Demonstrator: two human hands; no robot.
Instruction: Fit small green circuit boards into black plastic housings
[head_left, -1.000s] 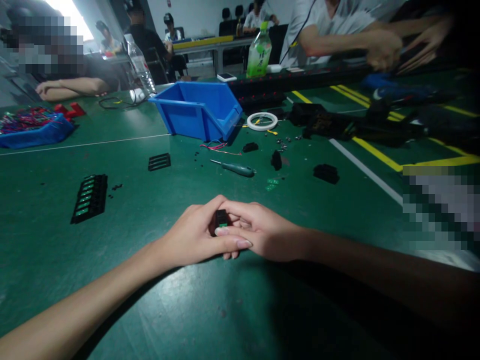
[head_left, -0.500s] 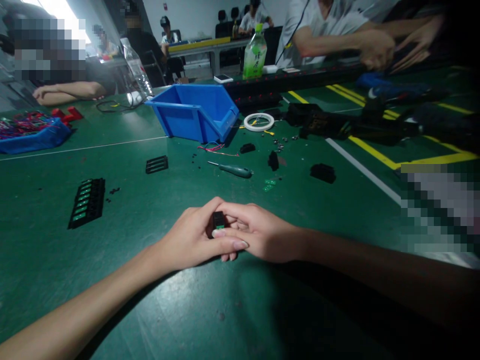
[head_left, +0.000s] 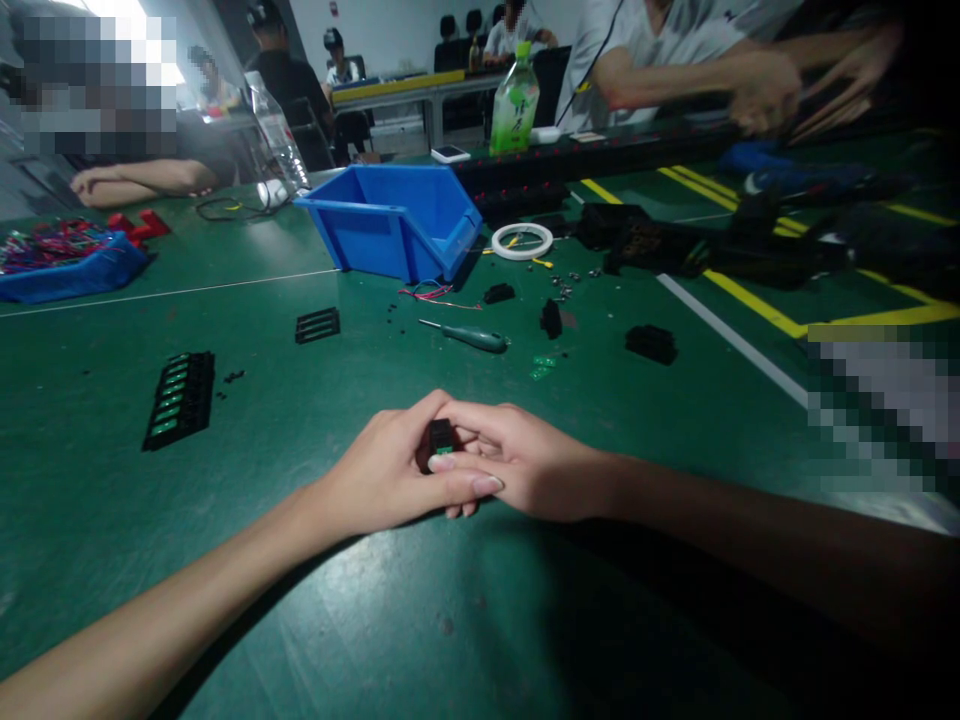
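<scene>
Both my hands meet on the green table, pinching a small black plastic part with a green insert. My left hand wraps it from the left, thumb stretched along its front. My right hand closes on it from the right. Most of the part is hidden by my fingers. A green-handled screwdriver lies beyond the hands. A black strip holding several green inserts lies to the left.
A blue bin, a white tape ring, loose black parts, a black grille piece and red wires lie farther back. A second blue tray with coloured wires sits far left. Other people work across the table; bottles stand there.
Nothing has moved in my hands; they stay closed on the black part. Only the view shifted slightly, and a co-worker's hands at the top right moved a little.
</scene>
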